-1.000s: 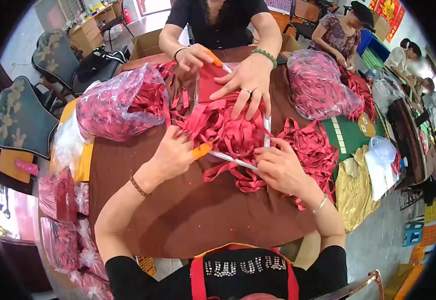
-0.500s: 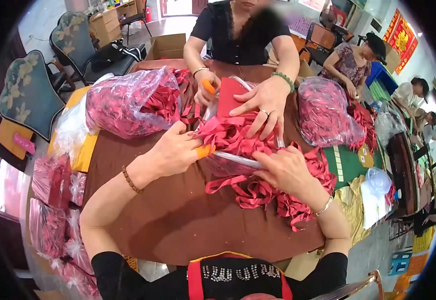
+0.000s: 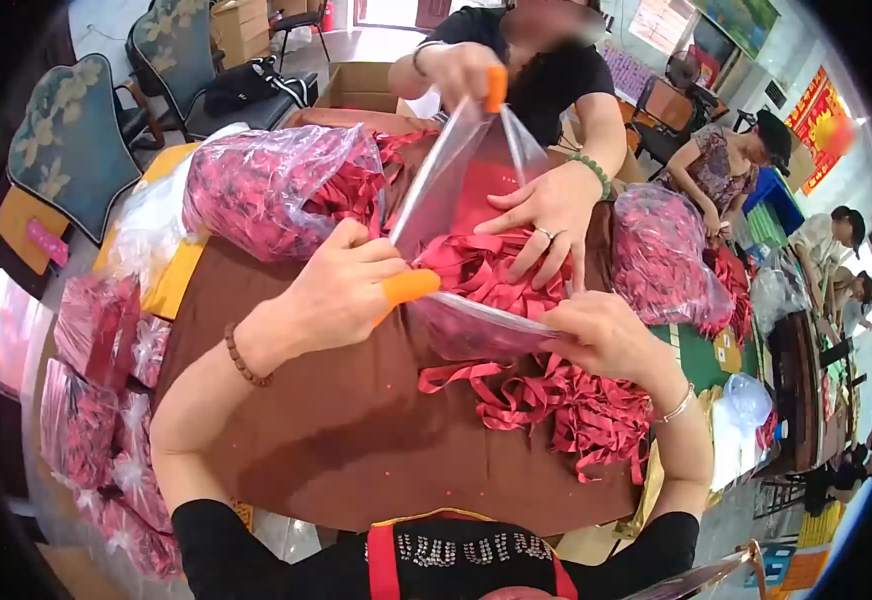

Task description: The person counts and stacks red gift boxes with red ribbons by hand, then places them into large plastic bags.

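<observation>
A clear plastic bag (image 3: 476, 338) hangs stretched wide above the brown tablecloth, with red ribbons (image 3: 481, 270) and a flat red packet (image 3: 489, 195) inside its mouth. My left hand (image 3: 351, 285), an orange cot on one finger, pinches the bag's rim on the left. On the right, my right hand (image 3: 601, 335) grips the rim too. Across from me, a co-worker's hand with an orange finger cot (image 3: 466, 75) lifts the far rim, while that person's other hand (image 3: 546, 220) lies spread on the ribbons. Loose red ribbons (image 3: 596, 415) lie on the cloth below my right hand.
Filled bags of red ribbon stand at the left (image 3: 266, 190) and right (image 3: 661, 255) of the table. More packed bags (image 3: 81, 420) are stacked at the lower left. Chairs (image 3: 71, 160) stand beyond. Other people sit at the right.
The co-worker's cotted hand has risen, pulling the far rim of the bag up. The bag's mouth is wider, and my hands still hold its near rim. The view has shifted slightly.
</observation>
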`<action>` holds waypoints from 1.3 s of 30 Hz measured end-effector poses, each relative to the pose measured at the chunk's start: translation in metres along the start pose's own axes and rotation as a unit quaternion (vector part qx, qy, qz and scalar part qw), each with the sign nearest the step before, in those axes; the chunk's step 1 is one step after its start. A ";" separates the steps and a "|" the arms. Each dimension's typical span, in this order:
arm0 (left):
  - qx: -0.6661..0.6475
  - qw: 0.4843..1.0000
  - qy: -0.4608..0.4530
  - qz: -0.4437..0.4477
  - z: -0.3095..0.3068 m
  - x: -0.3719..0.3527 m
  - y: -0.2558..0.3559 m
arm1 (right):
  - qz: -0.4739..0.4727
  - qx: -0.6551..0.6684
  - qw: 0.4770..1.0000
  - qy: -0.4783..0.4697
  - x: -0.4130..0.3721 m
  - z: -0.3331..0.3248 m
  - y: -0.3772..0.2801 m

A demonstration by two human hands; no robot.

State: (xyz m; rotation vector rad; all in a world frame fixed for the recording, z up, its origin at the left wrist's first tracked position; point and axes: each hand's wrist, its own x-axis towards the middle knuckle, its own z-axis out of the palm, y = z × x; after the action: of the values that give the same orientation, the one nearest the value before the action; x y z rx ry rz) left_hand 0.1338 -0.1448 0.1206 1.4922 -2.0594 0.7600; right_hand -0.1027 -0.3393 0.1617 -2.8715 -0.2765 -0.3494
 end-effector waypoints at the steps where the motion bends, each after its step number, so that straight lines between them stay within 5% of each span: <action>1: 0.002 1.000 0.001 -0.002 -0.006 0.003 -0.002 | 0.011 0.009 1.000 -0.002 0.002 -0.001 0.000; 9: 0.001 0.979 -0.196 0.053 -0.036 0.058 -0.022 | -0.016 -0.005 1.000 -0.027 -0.004 -0.019 0.007; 11: 0.167 0.958 -0.220 0.082 -0.033 0.078 -0.024 | -0.007 0.002 1.000 -0.022 -0.010 -0.022 0.007; 13: 0.193 0.952 -0.215 0.096 -0.046 0.101 -0.028 | -0.009 -0.004 1.000 -0.017 -0.016 -0.023 0.008; 16: 0.102 0.968 -0.204 0.108 -0.057 0.117 -0.034 | 0.004 0.022 1.000 -0.013 -0.026 -0.029 0.010; 19: -0.054 0.960 -0.275 0.009 -0.064 0.121 -0.029 | 0.014 0.087 0.996 -0.009 -0.035 -0.027 0.022; 21: -0.239 0.905 -0.332 -0.118 -0.063 0.121 -0.026 | -0.012 0.107 0.994 0.035 -0.041 -0.026 0.027; 23: -0.286 0.896 -0.321 -0.107 -0.051 0.116 -0.032 | -0.007 0.081 0.996 0.030 -0.049 -0.032 0.027; 25: -0.481 0.756 -0.329 -0.299 -0.045 0.110 -0.036 | -0.016 0.030 0.997 0.070 -0.055 -0.033 0.025; 27: -0.507 0.747 -0.315 -0.292 -0.035 0.107 -0.043 | -0.003 0.014 0.998 0.064 -0.059 -0.035 0.027; 30: -0.396 0.829 -0.332 -0.214 -0.034 0.120 -0.040 | 0.027 0.013 0.999 0.033 -0.064 -0.030 0.039; 33: -0.445 0.820 -0.260 -0.249 -0.033 0.136 -0.025 | 0.075 0.020 0.997 0.016 -0.067 -0.028 0.039; 34: -0.457 0.789 -0.300 -0.279 -0.035 0.142 -0.024 | 0.060 0.005 0.998 0.015 -0.064 -0.032 0.034; 39: -0.525 0.779 -0.263 -0.219 0.013 0.166 -0.044 | -0.017 0.029 0.999 0.029 -0.057 -0.029 0.027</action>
State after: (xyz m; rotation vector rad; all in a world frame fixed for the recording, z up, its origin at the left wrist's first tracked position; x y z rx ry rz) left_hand 0.1272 -0.2791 0.2287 1.3987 -1.7629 -0.9767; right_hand -0.1577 -0.3819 0.1685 -2.7973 -0.3214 -0.4227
